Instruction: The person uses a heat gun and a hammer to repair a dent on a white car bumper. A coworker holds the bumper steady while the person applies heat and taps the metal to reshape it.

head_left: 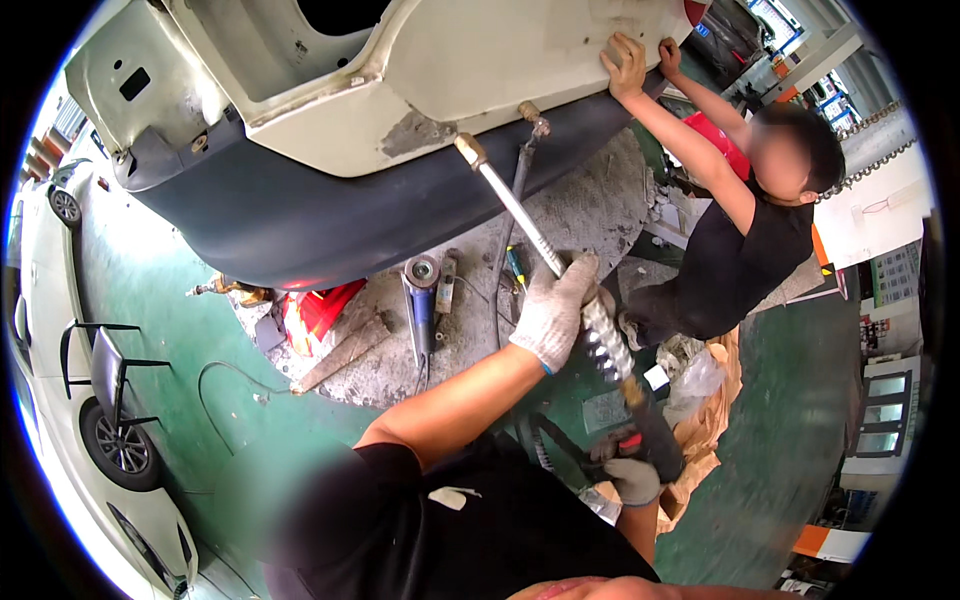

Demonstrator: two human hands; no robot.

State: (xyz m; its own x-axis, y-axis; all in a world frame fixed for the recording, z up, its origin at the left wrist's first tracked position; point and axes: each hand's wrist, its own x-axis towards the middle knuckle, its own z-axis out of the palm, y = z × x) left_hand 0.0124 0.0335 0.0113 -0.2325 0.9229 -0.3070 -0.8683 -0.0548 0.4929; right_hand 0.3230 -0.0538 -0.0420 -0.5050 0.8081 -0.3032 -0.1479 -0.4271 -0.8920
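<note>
My gloved left hand (558, 312) is closed round the shaft of a long rod-shaped tool (518, 212). Its brass-coloured tip (468, 150) points at the pale car body panel (490, 62), at or very near a bare grey patch (415, 133); contact I cannot tell. Below my left hand a bright coil (606, 342) wraps the tool, leading down to a dark rear end (658, 445). My gloved right hand (635, 482) grips there, beside a red part; its fingers are partly hidden. A black cable (510, 205) with a metal end piece (533, 118) hangs from the panel's lower edge.
A co-worker (740, 230) crouches at the right, hands on the panel. Below the dark bumper (330, 230) lie a blue angle grinder (422, 300) and a red cloth (318, 318). Brown paper (708, 420) spreads right of the tool. A folding chair (108, 375) stands left, near a white car (55, 440).
</note>
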